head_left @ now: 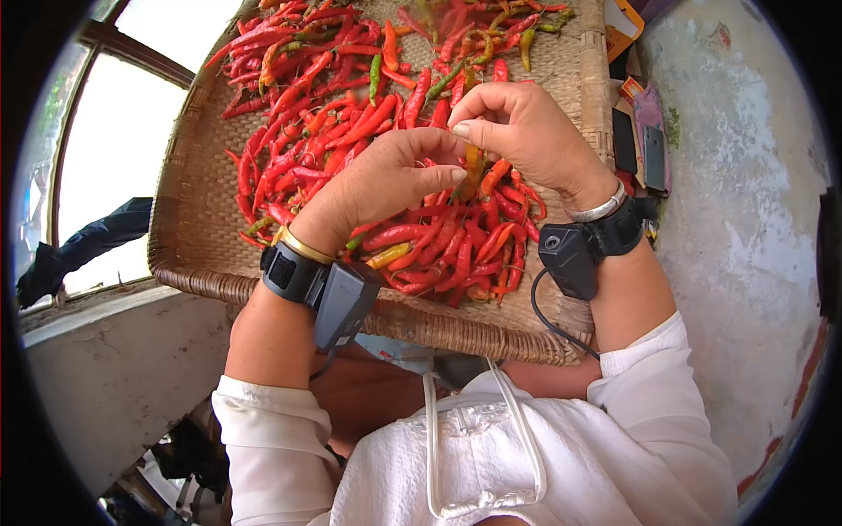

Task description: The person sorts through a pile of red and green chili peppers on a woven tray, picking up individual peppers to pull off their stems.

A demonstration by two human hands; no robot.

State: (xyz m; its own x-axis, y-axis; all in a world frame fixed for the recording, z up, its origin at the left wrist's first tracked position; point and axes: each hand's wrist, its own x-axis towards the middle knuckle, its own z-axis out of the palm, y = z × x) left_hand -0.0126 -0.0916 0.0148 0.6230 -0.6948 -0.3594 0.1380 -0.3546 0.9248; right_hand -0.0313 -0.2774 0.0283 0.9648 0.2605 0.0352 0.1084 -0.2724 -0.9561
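Note:
Many red chili peppers (430, 250), with some green, yellow and orange ones among them, lie in a woven tray (474, 329). Over the pile, my left hand (381, 180) is closed, its thumb and fingertips against a yellow-brown pepper (472, 168). My right hand (531, 131) is just to the right and higher, with thumb and index finger pinched together close to the left fingertips. What sits in that pinch is too small to make out. The two hands nearly touch. A dark device is strapped to each wrist.
A windowsill (96, 307) and dark cloth (96, 241) are on the left. Beyond the tray's right edge lie a phone (654, 158), a pink item and boxes, beside a worn wall (745, 219). The tray's near edge is close to my body.

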